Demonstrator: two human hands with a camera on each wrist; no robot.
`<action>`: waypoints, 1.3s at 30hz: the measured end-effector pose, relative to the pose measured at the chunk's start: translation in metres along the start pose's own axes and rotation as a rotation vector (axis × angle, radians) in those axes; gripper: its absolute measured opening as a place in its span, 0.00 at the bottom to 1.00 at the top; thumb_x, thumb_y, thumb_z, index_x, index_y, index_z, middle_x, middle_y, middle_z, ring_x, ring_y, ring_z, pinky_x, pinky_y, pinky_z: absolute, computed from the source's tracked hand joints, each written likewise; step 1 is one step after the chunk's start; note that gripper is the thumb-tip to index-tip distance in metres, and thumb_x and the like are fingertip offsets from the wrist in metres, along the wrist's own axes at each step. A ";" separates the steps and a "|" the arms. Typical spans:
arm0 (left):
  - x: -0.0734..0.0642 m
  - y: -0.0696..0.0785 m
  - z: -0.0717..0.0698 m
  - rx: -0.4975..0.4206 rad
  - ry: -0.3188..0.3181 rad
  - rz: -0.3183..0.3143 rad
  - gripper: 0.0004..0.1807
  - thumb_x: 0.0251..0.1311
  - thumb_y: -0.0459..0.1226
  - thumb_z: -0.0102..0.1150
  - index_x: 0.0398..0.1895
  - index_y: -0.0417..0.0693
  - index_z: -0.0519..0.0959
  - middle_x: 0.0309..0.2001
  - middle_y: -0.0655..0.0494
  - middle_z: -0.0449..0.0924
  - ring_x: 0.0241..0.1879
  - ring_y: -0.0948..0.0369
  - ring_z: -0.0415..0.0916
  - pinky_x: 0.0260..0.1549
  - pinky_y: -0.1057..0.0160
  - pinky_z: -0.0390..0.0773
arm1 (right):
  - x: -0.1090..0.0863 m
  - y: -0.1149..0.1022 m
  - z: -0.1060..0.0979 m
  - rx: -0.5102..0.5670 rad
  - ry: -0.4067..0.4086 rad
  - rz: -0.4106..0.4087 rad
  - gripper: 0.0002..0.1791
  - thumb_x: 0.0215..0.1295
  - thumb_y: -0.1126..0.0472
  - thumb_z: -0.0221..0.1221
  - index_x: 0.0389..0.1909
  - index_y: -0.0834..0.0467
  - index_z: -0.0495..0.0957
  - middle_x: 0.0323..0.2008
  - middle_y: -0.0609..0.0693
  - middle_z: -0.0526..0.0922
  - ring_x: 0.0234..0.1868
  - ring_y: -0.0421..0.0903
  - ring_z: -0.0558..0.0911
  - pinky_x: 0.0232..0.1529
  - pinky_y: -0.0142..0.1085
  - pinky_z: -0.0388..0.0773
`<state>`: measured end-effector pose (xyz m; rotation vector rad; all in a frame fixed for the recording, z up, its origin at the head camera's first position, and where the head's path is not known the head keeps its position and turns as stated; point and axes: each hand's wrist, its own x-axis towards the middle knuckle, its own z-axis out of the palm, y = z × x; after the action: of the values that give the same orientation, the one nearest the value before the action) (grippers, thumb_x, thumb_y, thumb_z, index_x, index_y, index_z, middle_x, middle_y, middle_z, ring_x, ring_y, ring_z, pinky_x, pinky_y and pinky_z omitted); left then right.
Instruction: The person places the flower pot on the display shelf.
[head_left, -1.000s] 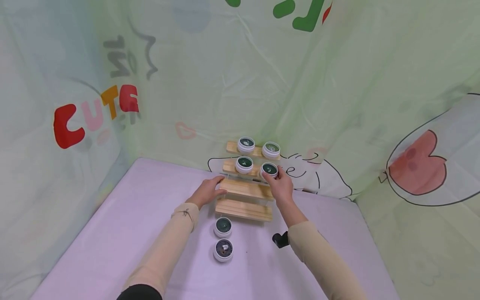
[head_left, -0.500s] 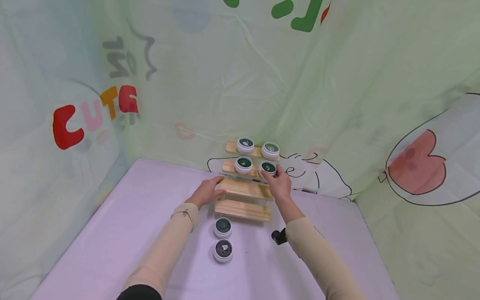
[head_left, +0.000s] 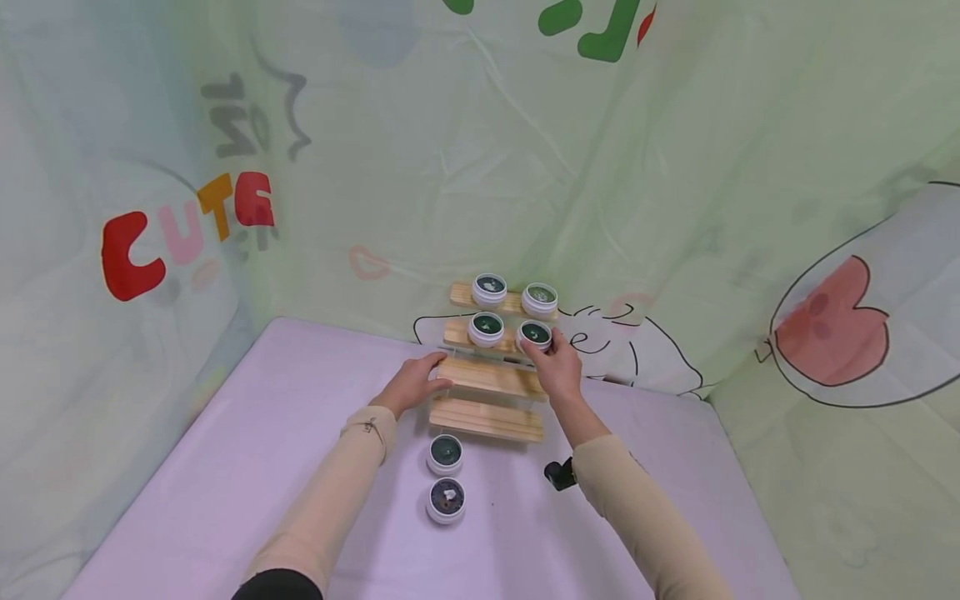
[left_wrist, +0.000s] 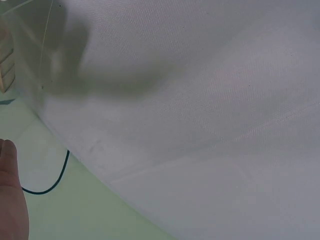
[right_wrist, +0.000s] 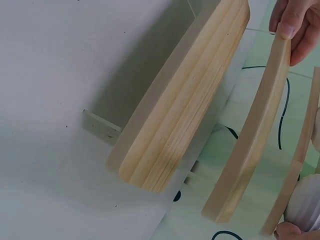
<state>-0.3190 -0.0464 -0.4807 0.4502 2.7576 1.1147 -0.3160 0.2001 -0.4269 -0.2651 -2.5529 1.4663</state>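
Note:
A small white round jar [head_left: 535,335] with dark green contents sits at the right end of the second tier from the top of a stepped wooden rack [head_left: 487,419]. My right hand [head_left: 564,372] holds this jar by its sides between thumb and fingers; its white ribbed wall shows in the right wrist view, with a fingertip [right_wrist: 289,231] below it. At the left, my left hand [head_left: 408,385] grips the end of the third tier, thumb on the near side, as the right wrist view also shows. Beside the held jar stands another green-filled jar [head_left: 486,328].
Two jars, one dark-filled [head_left: 490,288] and one lighter green [head_left: 540,298], stand on the top tier. In front of the rack, two more jars [head_left: 446,452] rest on the pale tablecloth [head_left: 315,358]. A printed curtain [head_left: 420,167] rises close behind the rack.

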 end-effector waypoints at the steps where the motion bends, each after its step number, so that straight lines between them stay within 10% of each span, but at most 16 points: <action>1: 0.000 0.000 0.000 0.002 0.002 0.001 0.35 0.64 0.44 0.62 0.71 0.40 0.64 0.67 0.42 0.69 0.67 0.48 0.66 0.68 0.52 0.65 | -0.001 0.000 0.000 0.002 -0.001 -0.002 0.44 0.65 0.50 0.64 0.74 0.66 0.54 0.69 0.62 0.64 0.70 0.52 0.66 0.69 0.41 0.66; 21: -0.003 0.004 -0.003 -0.020 0.006 0.019 0.34 0.64 0.42 0.62 0.70 0.37 0.65 0.66 0.40 0.69 0.66 0.47 0.66 0.67 0.52 0.66 | -0.042 0.017 -0.014 0.095 -0.092 -0.019 0.44 0.66 0.53 0.63 0.74 0.66 0.52 0.73 0.59 0.58 0.72 0.52 0.62 0.69 0.38 0.65; 39: -0.002 0.000 0.000 0.006 0.014 0.042 0.34 0.63 0.43 0.62 0.69 0.37 0.66 0.65 0.40 0.70 0.66 0.48 0.67 0.67 0.52 0.66 | -0.102 0.044 0.014 0.104 -0.166 -0.022 0.44 0.61 0.54 0.68 0.72 0.68 0.58 0.72 0.61 0.61 0.71 0.54 0.64 0.67 0.38 0.66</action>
<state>-0.3172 -0.0469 -0.4802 0.5053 2.7765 1.1226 -0.2178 0.1849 -0.4790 -0.1032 -2.5845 1.6709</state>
